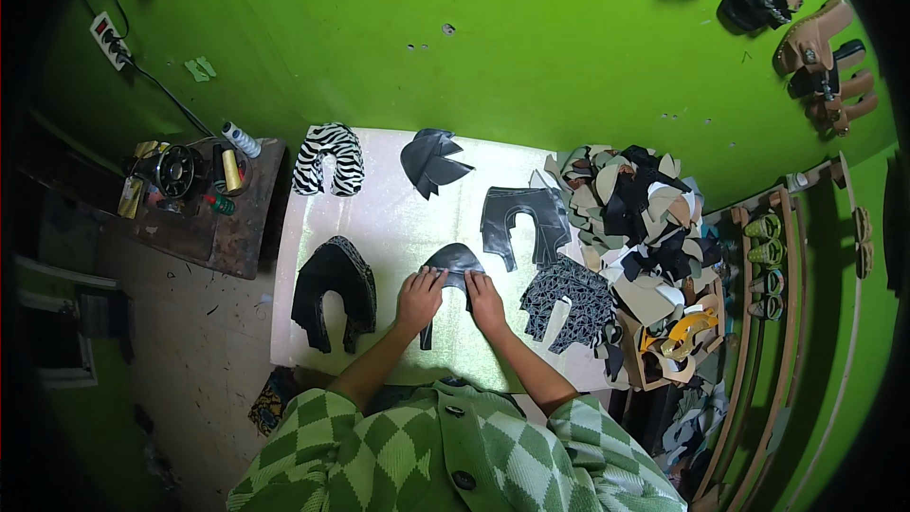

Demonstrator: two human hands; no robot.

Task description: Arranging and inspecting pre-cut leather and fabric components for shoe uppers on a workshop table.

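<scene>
A black, shiny U-shaped leather shoe upper point(457, 256) lies at the middle front of the white table, its curved end pointing away from me. My left hand point(420, 300) grips its left side, fingertips on the top surface. On the opposite side, my right hand point(485, 300) holds it the same way, fingers closed together. Both thumbs are hard to make out. To the left rests a stack of black uppers point(320, 280) with patterned edges. Grey-and-black patterned uppers point(578, 289) lie to the right, beside black uppers point(502, 213) in a fanned pile.
Zebra-print uppers point(327, 147) and pointed black pieces point(434, 161) sit along the table's far side. A large heap of offcuts point(635, 199) crowds the right edge. At left stands a sewing machine point(173, 171) with thread cones point(242, 139). Sandals point(764, 251) fill a rack at right.
</scene>
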